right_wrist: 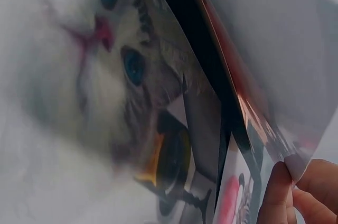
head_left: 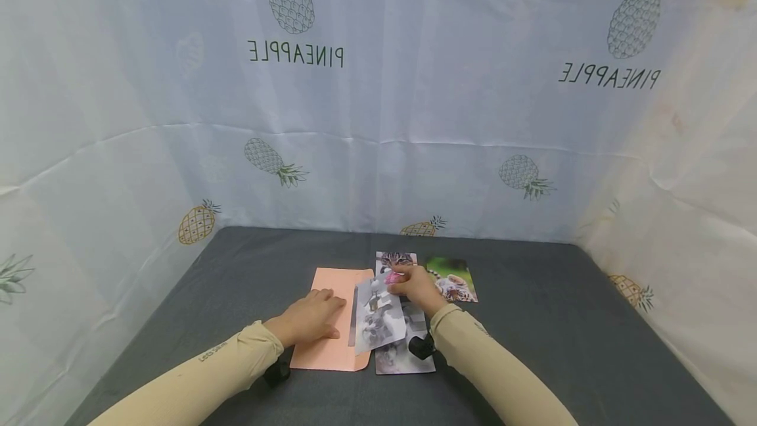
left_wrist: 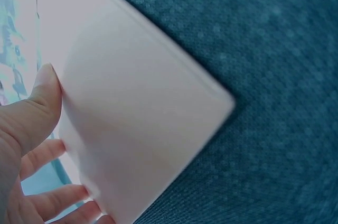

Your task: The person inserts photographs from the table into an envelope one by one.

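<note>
On the dark table lies a salmon-pink envelope (head_left: 322, 354), its flap side facing right. My left hand (head_left: 313, 315) rests on it, fingers spread and fairly straight; the left wrist view shows the thumb (left_wrist: 46, 89) lying on the pale paper. My right hand (head_left: 418, 286) pinches the upper right corner of a photo print (head_left: 378, 321), tilted above the envelope's right edge. In the right wrist view, thumb and fingers (right_wrist: 277, 192) grip the corner of the glossy sheet (right_wrist: 296, 76). Beneath and beside it lies a kitten photo (head_left: 408, 357).
Behind the right hand lies a cat photo (head_left: 396, 258). To its right is a green-backed animal photo (head_left: 454, 281). A white curtain (head_left: 378, 97) printed with pineapples surrounds the dark-covered table (head_left: 532, 321) at the back and sides.
</note>
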